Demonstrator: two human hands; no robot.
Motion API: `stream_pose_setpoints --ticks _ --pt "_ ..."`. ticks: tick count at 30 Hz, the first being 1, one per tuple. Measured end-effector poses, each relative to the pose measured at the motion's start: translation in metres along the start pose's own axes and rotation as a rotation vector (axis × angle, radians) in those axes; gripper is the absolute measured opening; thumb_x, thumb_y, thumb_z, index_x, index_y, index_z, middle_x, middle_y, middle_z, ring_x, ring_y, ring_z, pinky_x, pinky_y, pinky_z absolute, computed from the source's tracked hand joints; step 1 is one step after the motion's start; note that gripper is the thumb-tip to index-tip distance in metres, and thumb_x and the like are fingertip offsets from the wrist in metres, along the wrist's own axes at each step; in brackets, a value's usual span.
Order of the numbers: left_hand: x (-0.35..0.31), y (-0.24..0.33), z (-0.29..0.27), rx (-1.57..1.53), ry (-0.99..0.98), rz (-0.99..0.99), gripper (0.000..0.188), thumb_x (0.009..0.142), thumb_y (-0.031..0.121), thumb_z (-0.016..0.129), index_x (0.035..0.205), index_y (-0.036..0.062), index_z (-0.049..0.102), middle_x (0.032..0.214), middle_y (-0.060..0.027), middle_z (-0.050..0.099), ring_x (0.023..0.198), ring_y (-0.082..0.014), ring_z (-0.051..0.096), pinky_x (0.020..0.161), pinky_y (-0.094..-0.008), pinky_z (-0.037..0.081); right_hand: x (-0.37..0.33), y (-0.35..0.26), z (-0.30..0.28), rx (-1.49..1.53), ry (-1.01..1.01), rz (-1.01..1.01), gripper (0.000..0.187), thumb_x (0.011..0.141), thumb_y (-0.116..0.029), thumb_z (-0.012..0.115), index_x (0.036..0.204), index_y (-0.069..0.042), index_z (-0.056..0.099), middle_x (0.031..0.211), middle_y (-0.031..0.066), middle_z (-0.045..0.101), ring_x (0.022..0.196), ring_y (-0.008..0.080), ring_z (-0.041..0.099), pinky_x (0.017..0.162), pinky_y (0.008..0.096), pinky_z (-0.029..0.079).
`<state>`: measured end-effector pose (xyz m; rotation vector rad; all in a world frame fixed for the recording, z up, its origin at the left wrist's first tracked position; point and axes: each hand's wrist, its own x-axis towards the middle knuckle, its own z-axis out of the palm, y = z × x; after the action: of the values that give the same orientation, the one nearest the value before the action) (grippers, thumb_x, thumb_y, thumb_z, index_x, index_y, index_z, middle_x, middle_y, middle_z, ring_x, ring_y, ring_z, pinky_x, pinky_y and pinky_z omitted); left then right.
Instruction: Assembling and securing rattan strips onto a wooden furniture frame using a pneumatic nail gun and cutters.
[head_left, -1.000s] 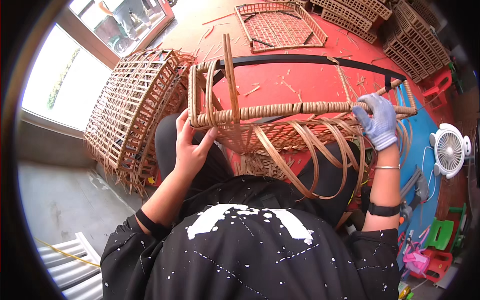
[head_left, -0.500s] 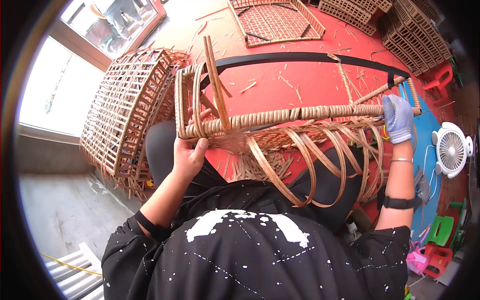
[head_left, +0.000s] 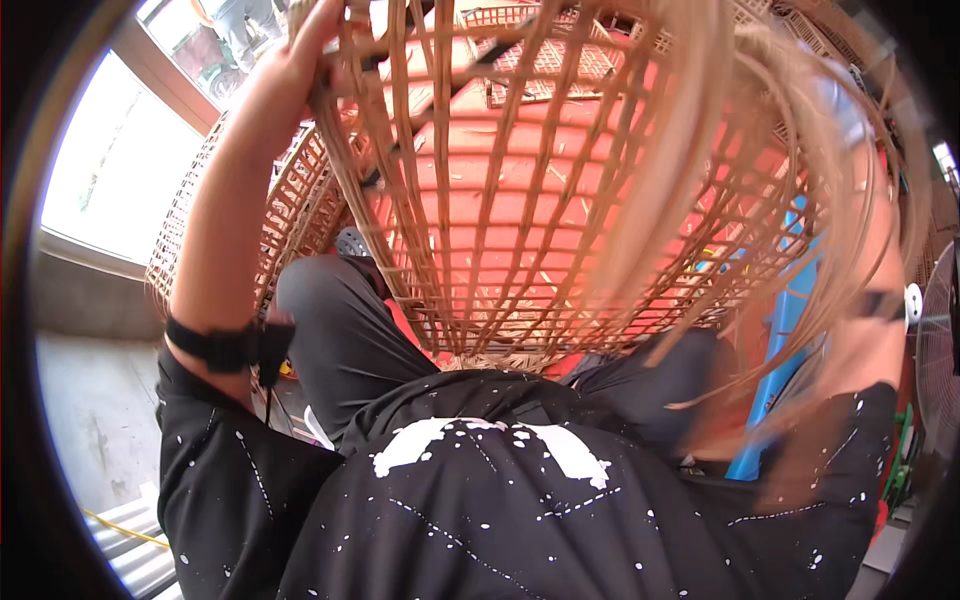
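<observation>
A large open-lattice wicker basket (head_left: 541,170) is raised and tilted in front of me, its mesh side facing me and its lower edge close to my lap. Up at its left corner, my left hand (head_left: 312,42) is closed around the frame, though part of the fingers runs past the picture's top. My right hand (head_left: 845,105), in a pale blue glove, is at the basket's upper right; motion blur and strips crossing in front hide its grip. Long loose wicker strips (head_left: 665,185) swing blurred along the basket's right side.
Another woven basket (head_left: 295,190) stands at my left by the window (head_left: 115,165). A flat wicker tray (head_left: 560,55) lies ahead on the red floor, seen through the lattice. Blue material (head_left: 765,410) lies at my right, near a fan (head_left: 940,330). Someone's legs (head_left: 235,25) show outside.
Both arms have risen and spread outward. The basket has come up and turned, so its lattice now faces me instead of the wrapped rim. Its loose strips have swung upward on the right.
</observation>
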<state>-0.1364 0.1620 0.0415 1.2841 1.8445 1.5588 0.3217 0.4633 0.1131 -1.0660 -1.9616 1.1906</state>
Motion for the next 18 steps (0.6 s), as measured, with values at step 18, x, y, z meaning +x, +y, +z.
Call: stream_pose_setpoints --ticks 18 --pt "-0.11 -0.133 0.052 -0.149 -0.327 -0.091 0.036 0.095 0.021 0.068 0.124 0.0001 0.061 0.114 -0.0031 0.066 0.107 -0.0116 0.058 0.097 -0.0317 0.046 -0.13 0.169 0.069 -0.961 0.456 -0.415 0.03 0.098 -0.025 0.055 0.075 -0.006 0.055 0.068 0.0225 0.057 0.067 0.0416 0.058 0.058 0.0492 0.042"
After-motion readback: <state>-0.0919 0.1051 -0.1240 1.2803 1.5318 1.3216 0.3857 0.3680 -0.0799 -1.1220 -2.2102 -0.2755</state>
